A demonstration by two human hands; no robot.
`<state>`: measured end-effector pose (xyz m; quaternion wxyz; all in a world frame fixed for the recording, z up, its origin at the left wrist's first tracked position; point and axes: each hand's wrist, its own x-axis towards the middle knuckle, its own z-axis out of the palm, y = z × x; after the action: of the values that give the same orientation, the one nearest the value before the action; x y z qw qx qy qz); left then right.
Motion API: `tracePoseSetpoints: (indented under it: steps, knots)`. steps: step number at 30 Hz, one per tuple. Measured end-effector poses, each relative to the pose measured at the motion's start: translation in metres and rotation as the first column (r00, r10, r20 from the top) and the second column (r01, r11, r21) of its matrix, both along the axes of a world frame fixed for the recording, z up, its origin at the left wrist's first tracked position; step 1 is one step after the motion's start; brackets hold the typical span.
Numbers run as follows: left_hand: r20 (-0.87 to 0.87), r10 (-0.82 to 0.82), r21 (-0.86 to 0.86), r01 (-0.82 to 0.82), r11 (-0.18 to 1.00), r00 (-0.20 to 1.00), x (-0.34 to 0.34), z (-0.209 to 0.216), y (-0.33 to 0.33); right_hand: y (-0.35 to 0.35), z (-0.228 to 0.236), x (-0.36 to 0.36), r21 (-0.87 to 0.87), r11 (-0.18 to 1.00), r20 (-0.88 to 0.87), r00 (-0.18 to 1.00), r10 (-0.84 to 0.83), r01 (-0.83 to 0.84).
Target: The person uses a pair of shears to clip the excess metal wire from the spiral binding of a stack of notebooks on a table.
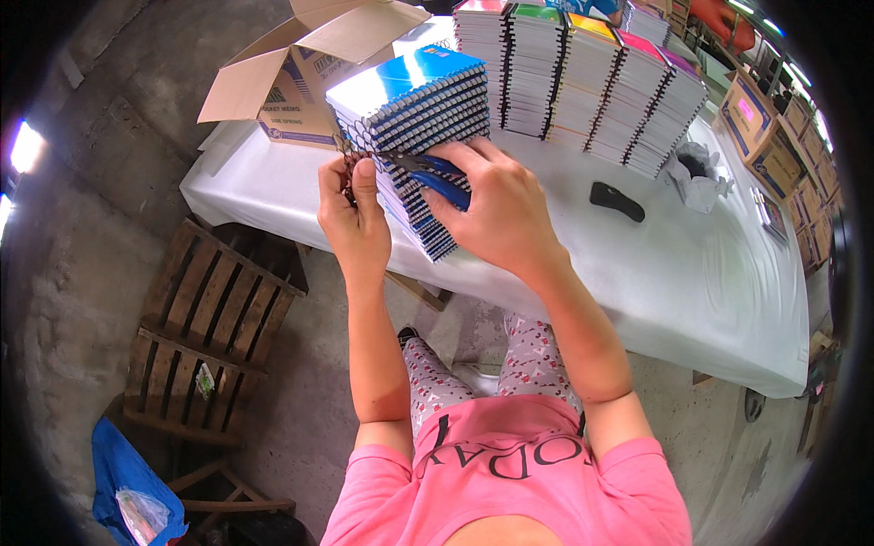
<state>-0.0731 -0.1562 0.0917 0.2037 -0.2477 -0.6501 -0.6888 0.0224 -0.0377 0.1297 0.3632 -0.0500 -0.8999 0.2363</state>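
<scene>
A tall stack of spiral-bound notebooks [414, 77] with blue covers stands at the table's near edge. Its coiled spines face me. My right hand [510, 205] is closed round the blue handles of a pair of pliers [444, 188]. The dark jaws point left, at the upper left corner of the stack. Beside that corner my left hand [357, 214] is closed, thumb up, with thin dark brown strands showing at its fingers. I cannot make out what these strands are, or whether the jaws grip anything.
Behind stand several more notebook stacks [583, 91] with coloured covers. An open cardboard box [305, 96] is at the back left. A black flat object [617, 201] and a crumpled white plastic bag [699, 177] lie to the right on the white-covered table [692, 291]. Wooden pallets [205, 300] lean at left.
</scene>
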Motion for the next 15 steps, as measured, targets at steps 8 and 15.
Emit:
tracePoseSetpoints:
  steps: [8, 15]
  knots:
    - [-0.056, -0.008, -0.012, 0.008, 1.000, 0.998, -0.004, -0.005, -0.002, -0.001, 0.004, -0.001, -0.163, 0.984, 0.072, 0.993, 0.089, -0.076]
    - [-0.254, 0.194, -0.102, -0.226, 0.969, 0.948, 0.003, -0.001, 0.001, 0.001, -0.006, -0.006, -0.010, 0.999, 0.008, 0.999, 0.037, -0.037]
